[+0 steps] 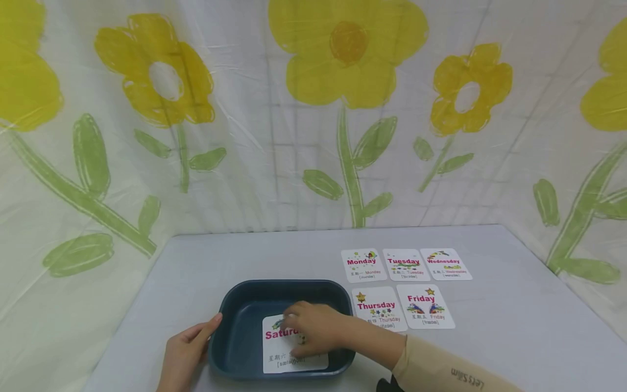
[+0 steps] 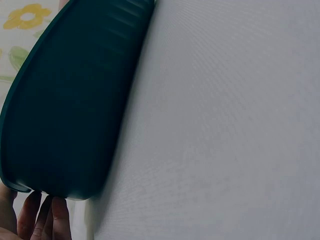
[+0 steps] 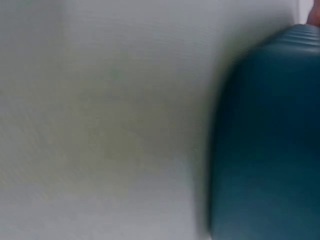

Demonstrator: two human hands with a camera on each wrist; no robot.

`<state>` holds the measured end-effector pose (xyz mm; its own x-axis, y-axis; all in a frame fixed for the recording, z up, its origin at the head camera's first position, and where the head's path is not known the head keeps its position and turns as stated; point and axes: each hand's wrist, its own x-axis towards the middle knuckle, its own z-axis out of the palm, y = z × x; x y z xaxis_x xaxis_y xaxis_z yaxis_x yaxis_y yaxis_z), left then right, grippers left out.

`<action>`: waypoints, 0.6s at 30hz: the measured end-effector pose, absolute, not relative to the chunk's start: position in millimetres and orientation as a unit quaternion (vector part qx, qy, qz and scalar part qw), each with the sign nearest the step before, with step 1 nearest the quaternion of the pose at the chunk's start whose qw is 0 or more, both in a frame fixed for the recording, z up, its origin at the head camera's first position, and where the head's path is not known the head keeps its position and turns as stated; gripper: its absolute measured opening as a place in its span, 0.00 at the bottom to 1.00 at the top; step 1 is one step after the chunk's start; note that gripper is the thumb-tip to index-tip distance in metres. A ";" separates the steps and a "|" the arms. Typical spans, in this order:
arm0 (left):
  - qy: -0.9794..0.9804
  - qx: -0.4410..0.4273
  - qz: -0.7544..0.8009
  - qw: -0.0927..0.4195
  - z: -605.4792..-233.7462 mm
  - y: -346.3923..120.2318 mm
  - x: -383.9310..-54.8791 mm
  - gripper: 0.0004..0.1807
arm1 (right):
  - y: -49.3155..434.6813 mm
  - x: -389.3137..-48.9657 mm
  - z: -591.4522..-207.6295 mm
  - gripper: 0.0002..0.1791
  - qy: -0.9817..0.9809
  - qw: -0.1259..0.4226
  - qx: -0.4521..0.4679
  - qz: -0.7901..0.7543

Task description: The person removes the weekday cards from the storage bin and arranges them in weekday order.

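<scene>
A dark blue-green tray (image 1: 235, 326) stands near the front of the table. My left hand (image 1: 188, 345) grips its left end, thumb at the rim; in the left wrist view, fingers (image 2: 61, 215) press against the tray's outer wall. Inside the tray's outline is a white "Saturday" card (image 1: 274, 345), its lower edge close by the near rim. My right hand (image 1: 318, 329) reaches in from the right and holds this card, fingers near its top and thumb lower on its face, hiding part of the print. In the right wrist view the tray's side (image 3: 270, 140) fills the right part.
Right of the tray lie more cards in two rows: Monday (image 1: 362, 265), Tuesday (image 1: 405, 265) and Wednesday (image 1: 446, 265) behind, Thursday (image 1: 379, 307) and Friday (image 1: 425, 307) in front. Thursday lies close to the tray's right end. A flower-print curtain (image 1: 245, 179) hangs behind the white table (image 1: 514, 305).
</scene>
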<state>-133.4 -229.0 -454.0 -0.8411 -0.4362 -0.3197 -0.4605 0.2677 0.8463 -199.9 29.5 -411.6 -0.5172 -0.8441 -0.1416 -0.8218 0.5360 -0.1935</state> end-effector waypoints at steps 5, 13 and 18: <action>0.796 -0.282 0.536 0.011 -454.9 -228.9 -132.7 0.46 | 30.8 -198.7 -416.7 0.28 0.867 0.106 -0.485 -0.049; 0.798 -0.285 0.531 0.010 -455.2 -228.5 -131.8 0.48 | 31.7 -198.7 -421.3 0.40 0.860 0.092 -0.501 -0.036; 0.796 -0.289 0.532 0.008 -455.0 -227.9 -132.4 0.47 | 30.6 -199.4 -424.3 0.40 0.862 0.099 -0.496 -0.042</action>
